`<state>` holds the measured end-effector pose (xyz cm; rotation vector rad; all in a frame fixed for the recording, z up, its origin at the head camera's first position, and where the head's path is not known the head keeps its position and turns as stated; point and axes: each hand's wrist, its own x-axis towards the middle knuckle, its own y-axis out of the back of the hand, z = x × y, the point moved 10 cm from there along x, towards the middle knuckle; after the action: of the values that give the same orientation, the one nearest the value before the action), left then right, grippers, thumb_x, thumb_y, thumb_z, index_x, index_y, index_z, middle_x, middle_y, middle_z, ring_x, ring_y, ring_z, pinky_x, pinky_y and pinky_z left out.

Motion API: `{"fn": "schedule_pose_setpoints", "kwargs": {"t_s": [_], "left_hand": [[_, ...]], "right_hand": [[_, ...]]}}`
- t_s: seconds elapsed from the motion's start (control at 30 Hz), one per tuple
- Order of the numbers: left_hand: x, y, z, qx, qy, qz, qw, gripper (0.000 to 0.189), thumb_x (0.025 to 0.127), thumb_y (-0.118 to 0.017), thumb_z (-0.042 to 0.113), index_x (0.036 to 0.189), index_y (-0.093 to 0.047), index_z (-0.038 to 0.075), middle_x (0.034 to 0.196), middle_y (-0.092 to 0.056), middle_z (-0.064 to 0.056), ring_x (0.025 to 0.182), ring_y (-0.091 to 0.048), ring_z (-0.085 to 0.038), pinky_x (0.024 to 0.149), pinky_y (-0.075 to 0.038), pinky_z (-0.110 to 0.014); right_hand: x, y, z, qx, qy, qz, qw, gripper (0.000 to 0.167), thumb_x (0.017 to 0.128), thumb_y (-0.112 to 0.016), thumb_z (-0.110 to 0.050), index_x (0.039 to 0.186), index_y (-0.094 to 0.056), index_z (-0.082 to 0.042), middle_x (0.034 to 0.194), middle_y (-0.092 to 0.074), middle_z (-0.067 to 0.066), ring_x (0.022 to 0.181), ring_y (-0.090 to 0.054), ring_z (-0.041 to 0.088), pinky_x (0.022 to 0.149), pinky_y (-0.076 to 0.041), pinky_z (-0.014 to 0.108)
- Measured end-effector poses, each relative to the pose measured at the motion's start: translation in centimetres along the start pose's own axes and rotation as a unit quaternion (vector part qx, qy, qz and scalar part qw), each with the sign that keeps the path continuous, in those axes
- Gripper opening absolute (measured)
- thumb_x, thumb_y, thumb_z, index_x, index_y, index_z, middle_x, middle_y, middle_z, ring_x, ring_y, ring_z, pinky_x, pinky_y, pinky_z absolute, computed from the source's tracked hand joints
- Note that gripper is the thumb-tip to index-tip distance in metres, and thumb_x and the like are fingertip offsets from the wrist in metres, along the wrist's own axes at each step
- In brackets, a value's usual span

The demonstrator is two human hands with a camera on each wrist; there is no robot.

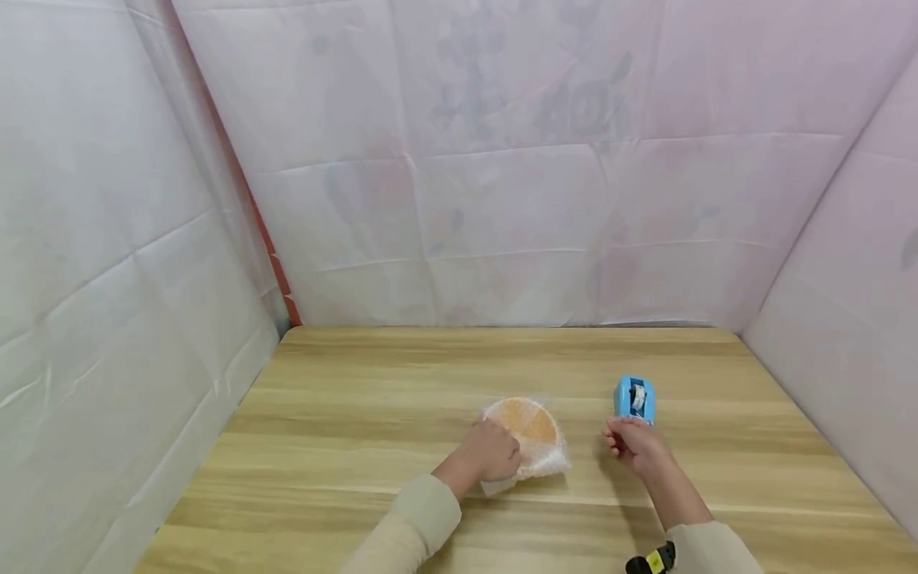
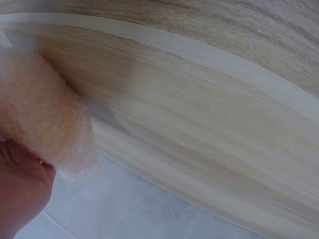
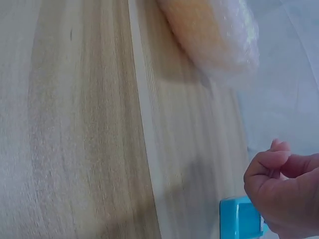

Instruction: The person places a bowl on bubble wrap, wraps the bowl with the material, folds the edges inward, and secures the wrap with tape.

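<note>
A round, orange-and-pale thing wrapped in clear bubble wrap (image 1: 529, 430) is near the middle of the wooden table. My left hand (image 1: 493, 450) grips its near left side with curled fingers; in the left wrist view the bundle (image 2: 45, 109) rises above the hand (image 2: 25, 189). To the right, a blue tape dispenser (image 1: 621, 399) with a pale roll of tape (image 1: 638, 395) sits on the table. My right hand (image 1: 638, 448) is just in front of it, fingers curled. The right wrist view shows thumb and fingertips pressed together beside the dispenser (image 3: 232, 219); nothing can be made out between them.
The wood-grain table (image 1: 358, 399) extends around both hands. Pale sheeting hangs behind it (image 1: 502, 199), on the left (image 1: 107, 279) and on the right (image 1: 853, 319). A black-and-yellow strap (image 1: 654, 561) shows by the right sleeve.
</note>
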<state>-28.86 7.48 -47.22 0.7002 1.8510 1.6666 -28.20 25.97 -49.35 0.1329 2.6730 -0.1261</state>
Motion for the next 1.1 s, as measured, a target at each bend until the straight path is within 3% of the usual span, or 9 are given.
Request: {"fn": "schedule_pose_setpoints", "kwargs": {"t_s": [0.17, 0.4, 0.6, 0.8, 1.1], "left_hand": [[0.1, -0.1, 0.0, -0.005, -0.003, -0.001, 1.0, 0.038, 0.093, -0.037, 0.029, 0.067, -0.063, 0.019, 0.061, -0.051, 0.006, 0.066, -0.051, -0.007, 0.08, -0.044, -0.024], [0.0, 0.2, 0.1, -0.003, -0.01, -0.001, 0.9999, 0.04, 0.093, -0.037, 0.027, 0.057, -0.05, 0.017, 0.054, -0.044, 0.005, 0.058, -0.043, -0.007, 0.07, -0.041, -0.022], [-0.2, 0.3, 0.0, 0.007, -0.004, -0.006, 0.9999, 0.039, 0.093, -0.037, 0.029, 0.064, -0.06, 0.018, 0.065, -0.058, 0.006, 0.069, -0.054, -0.007, 0.078, -0.043, -0.021], [-0.4, 0.1, -0.2, 0.013, 0.003, -0.012, 0.9998, 0.04, 0.094, -0.037, 0.03, 0.072, -0.067, 0.018, 0.076, -0.065, 0.006, 0.081, -0.059, -0.007, 0.087, -0.043, -0.023], [-0.5, 0.1, -0.1, 0.017, 0.007, -0.016, 0.9997, 0.036, 0.093, -0.039, 0.032, 0.082, -0.071, 0.021, 0.086, -0.068, 0.008, 0.094, -0.06, -0.007, 0.092, -0.04, -0.022]], "right_hand": [[-0.6, -1.2, -0.7, -0.022, 0.025, -0.009, 0.9994, 0.014, 0.096, -0.041, -0.009, 0.091, -0.053, -0.007, 0.068, -0.058, -0.005, 0.06, -0.049, 0.004, 0.055, -0.042, 0.017], [-0.8, -2.9, -1.6, -0.071, 0.076, -0.018, 0.9944, 0.012, 0.097, -0.042, -0.009, 0.1, -0.047, 0.002, 0.072, -0.055, -0.005, 0.063, -0.048, 0.003, 0.057, -0.043, 0.017], [-0.8, -4.3, -2.2, -0.1, 0.106, -0.008, 0.9893, 0.017, 0.096, -0.042, -0.008, 0.105, -0.045, 0.007, 0.072, -0.055, -0.005, 0.062, -0.049, 0.003, 0.057, -0.045, 0.017], [-0.9, -6.6, -3.0, -0.116, 0.138, -0.01, 0.9836, 0.01, 0.095, -0.044, -0.004, 0.099, -0.048, 0.005, 0.068, -0.056, -0.004, 0.06, -0.049, 0.005, 0.056, -0.045, 0.018], [-1.0, -9.9, -4.5, -0.192, 0.208, -0.016, 0.9589, 0.013, 0.092, -0.05, -0.002, 0.098, -0.053, 0.009, 0.065, -0.054, -0.001, 0.055, -0.047, 0.006, 0.05, -0.043, 0.019]]}}
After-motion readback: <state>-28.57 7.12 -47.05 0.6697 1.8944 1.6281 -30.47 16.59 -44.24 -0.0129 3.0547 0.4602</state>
